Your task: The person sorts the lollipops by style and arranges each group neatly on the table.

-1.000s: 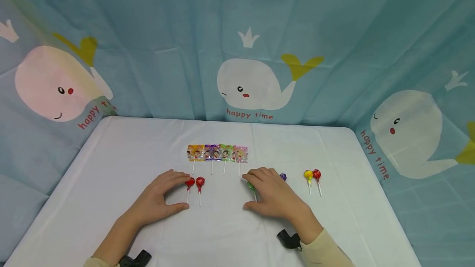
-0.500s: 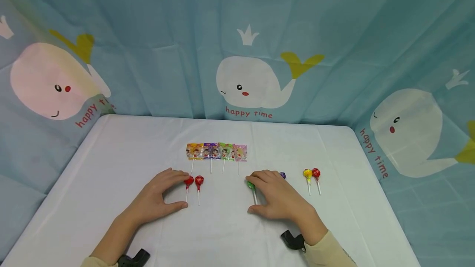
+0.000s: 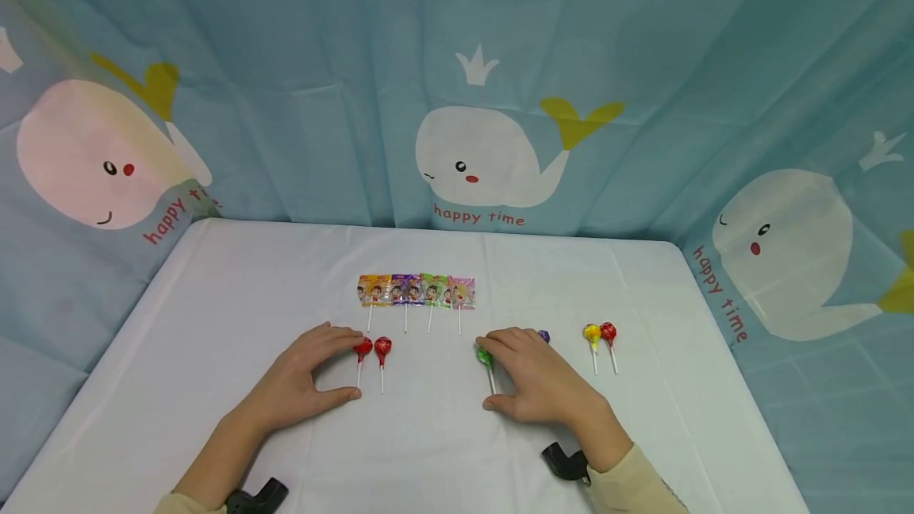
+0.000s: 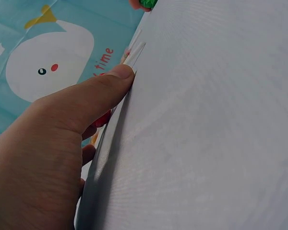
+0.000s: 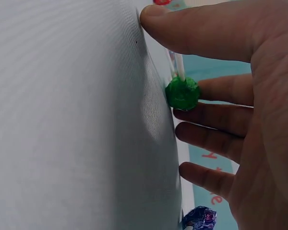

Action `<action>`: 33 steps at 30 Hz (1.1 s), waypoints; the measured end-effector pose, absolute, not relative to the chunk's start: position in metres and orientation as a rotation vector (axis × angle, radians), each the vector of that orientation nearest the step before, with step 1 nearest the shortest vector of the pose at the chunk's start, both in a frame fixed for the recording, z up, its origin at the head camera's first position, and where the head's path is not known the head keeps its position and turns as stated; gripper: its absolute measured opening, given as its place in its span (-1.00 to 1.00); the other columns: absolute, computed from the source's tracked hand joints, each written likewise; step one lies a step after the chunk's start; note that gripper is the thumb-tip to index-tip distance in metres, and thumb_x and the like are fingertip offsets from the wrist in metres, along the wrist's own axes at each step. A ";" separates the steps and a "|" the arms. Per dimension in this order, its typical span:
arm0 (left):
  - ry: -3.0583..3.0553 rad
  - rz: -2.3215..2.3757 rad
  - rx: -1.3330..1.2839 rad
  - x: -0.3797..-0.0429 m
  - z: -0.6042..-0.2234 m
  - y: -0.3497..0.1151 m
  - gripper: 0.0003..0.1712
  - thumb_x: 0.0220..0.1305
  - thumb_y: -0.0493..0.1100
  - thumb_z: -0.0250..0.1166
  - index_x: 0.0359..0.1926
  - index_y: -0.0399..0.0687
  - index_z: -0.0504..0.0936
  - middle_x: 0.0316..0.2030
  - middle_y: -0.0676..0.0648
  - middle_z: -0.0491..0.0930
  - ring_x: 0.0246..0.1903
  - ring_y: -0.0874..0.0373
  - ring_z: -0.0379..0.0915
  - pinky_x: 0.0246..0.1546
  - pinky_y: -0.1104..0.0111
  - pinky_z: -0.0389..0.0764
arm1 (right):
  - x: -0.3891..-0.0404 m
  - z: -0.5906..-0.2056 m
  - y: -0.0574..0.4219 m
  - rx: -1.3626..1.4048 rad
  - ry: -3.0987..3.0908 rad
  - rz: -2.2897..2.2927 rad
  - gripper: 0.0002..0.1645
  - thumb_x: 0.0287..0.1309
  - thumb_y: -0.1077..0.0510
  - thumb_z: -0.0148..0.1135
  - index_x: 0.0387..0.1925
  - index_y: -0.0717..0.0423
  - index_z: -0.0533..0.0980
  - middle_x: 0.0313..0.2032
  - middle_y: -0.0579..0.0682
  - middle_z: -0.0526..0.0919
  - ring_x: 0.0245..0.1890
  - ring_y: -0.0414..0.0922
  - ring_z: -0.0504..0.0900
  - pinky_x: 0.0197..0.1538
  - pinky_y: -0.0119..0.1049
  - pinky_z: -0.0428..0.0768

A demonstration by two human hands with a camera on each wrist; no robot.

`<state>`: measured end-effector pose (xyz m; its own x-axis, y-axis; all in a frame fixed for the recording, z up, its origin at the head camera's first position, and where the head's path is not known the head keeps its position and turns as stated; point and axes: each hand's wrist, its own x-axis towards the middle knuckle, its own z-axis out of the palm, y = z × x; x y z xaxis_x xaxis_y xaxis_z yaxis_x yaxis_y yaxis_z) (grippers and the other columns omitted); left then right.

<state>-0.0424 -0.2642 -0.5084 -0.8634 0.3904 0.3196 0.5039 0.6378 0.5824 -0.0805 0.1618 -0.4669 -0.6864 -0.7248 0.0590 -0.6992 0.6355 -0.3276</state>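
My left hand (image 3: 303, 379) rests on the table's left side, thumb and fingers spread apart. Its fingertips touch a red lollipop (image 3: 363, 347), partly hidden, and the thumb tip lies by the stick's lower end. A second red lollipop (image 3: 382, 346) lies just to its right, apart from the hand. My right hand (image 3: 539, 379) arches beside a green lollipop (image 3: 485, 356); its index finger is at the candy head, and the thumb sits near the stick's end. In the right wrist view the green candy (image 5: 183, 93) is against the fingers, with the thumb well apart.
A row of flat wrapped lollipops (image 3: 417, 291) lies at the table's back. Behind the right hand a purple lollipop (image 3: 544, 335) is mostly hidden. Farther right lie a yellow lollipop (image 3: 592, 334) and another red lollipop (image 3: 608, 332). A whale-print curtain (image 3: 321, 141) borders the white table (image 3: 428, 450).
My right hand has shifted slightly to the right, its thumb now nearer the green lollipop's stick, and more of that lollipop shows. The left hand stays put; the head view tilts a little.
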 end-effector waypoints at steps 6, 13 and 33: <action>-2.687 -1.023 -0.747 -0.043 -0.509 -0.264 -0.08 -0.02 0.11 0.81 0.40 0.23 0.67 0.35 0.16 0.62 0.41 0.04 0.46 0.65 0.45 0.01 | -0.081 -0.469 0.162 -1.209 2.781 -0.512 0.00 0.15 -0.26 0.61 0.50 0.08 0.50 0.38 -0.05 0.59 0.41 -0.04 0.50 0.54 0.00 0.45; -2.683 -1.017 -0.748 -0.042 -0.509 -0.264 -0.10 -0.01 0.09 0.81 0.39 0.22 0.67 0.33 0.13 0.64 0.40 0.00 0.47 0.64 0.49 0.00 | -0.083 -0.469 0.158 -1.220 2.786 -0.561 0.04 0.14 -0.32 0.62 0.51 0.08 0.49 0.39 -0.05 0.58 0.43 -0.03 0.49 0.55 0.01 0.43; -2.718 -1.049 -0.728 -0.042 -0.508 -0.265 -0.09 0.02 0.16 0.79 0.41 0.31 0.65 0.37 0.20 0.60 0.44 0.09 0.43 0.66 0.43 0.01 | -0.093 -0.466 0.122 -1.317 2.761 -0.556 0.08 0.15 -0.37 0.60 0.53 0.07 0.47 0.43 -0.04 0.55 0.46 -0.05 0.46 0.58 -0.05 0.37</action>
